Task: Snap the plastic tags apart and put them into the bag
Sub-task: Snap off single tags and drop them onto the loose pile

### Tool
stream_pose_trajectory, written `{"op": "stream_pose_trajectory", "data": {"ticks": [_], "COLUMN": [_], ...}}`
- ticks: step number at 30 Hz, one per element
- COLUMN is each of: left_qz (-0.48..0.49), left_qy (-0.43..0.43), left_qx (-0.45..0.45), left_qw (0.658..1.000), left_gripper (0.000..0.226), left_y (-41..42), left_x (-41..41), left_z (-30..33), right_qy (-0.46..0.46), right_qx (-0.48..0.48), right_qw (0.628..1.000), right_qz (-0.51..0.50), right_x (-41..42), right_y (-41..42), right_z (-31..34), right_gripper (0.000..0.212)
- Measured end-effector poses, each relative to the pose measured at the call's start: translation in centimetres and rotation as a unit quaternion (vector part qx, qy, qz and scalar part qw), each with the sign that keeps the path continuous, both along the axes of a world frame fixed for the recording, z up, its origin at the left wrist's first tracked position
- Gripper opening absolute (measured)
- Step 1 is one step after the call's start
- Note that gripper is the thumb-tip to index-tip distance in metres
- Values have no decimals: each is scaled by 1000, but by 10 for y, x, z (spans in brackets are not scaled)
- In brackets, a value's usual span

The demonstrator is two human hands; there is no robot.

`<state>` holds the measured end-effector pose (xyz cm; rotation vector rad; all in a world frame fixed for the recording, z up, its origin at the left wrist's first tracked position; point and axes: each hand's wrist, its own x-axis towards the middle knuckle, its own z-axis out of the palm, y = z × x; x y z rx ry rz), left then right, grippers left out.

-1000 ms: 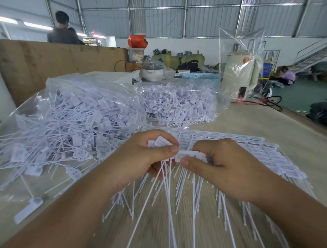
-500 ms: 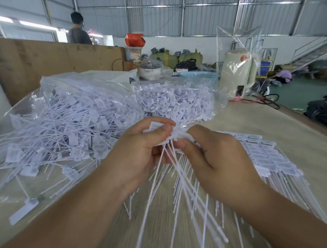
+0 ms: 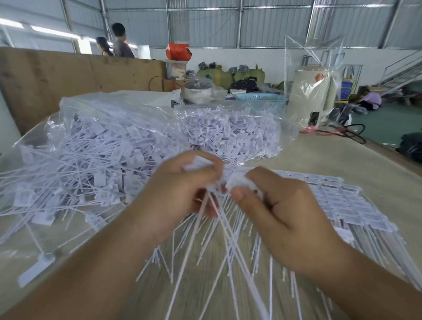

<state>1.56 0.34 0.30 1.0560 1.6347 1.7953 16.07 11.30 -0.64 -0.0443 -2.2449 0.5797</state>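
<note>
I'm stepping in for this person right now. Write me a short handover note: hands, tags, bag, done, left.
Left hand grips a few separated tags, stems hanging down.
Right hand pinches the head of the tag at the end of the joined strip, which lies on the table to the right.
Open bag at left holds many loose tags; one loose tag lies by its mouth.
Left: snap the remaining strip apart, bag the handful.

A: What did the person wear?
B: Nothing showed on either arm. 2 bare forearms came in from the bottom edge, with no sleeve over them.
A: And the hands?
B: The left hand and the right hand were bare, with short, plain thumbnails.
</note>
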Motion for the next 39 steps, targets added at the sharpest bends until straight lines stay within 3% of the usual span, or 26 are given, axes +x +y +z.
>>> {"op": "stream_pose_trajectory", "data": {"ticks": [2,7,12,14,18,21,25,28,36,39], "left_qz": [-59,-60,-97,-106,-73,-34,-41,-45,-5,25], "left_qy": [20,6,45,32,31,9,46,53,-20,-83], "left_qx": [1,15,-5,-5,8,23,-17,-24,82,106], "left_qw": [998,998,994,994,997,999,998,997,996,991], "left_gripper": [8,23,3,5,6,3,11,5,8,9], "left_y": [2,1,2,2,1,2,1,1,9,10], "left_x": [13,17,21,20,17,13,13,13,19,18], "left_z": [-2,2,-1,-1,2,3,1,-1,-3,-3], "right_qy": [-12,-57,-98,-118,-145,-157,-183,-191,-103,-38], "right_qx": [-5,-39,-42,-29,-17,-12,22,22,68,-13], "right_qw": [1000,997,993,991,988,987,983,981,984,989], "right_qz": [18,32,54,59,53,37,-4,-19,-125,-141], "right_x": [-1,0,-2,-2,1,3,2,1,-5,-6], "right_y": [-1,6,6,6,8,15,20,20,4,7], "right_z": [-2,-4,-7,-5,1,2,1,0,4,5], "right_gripper": [29,25,35,38,45,24,37,39,40,40]}}
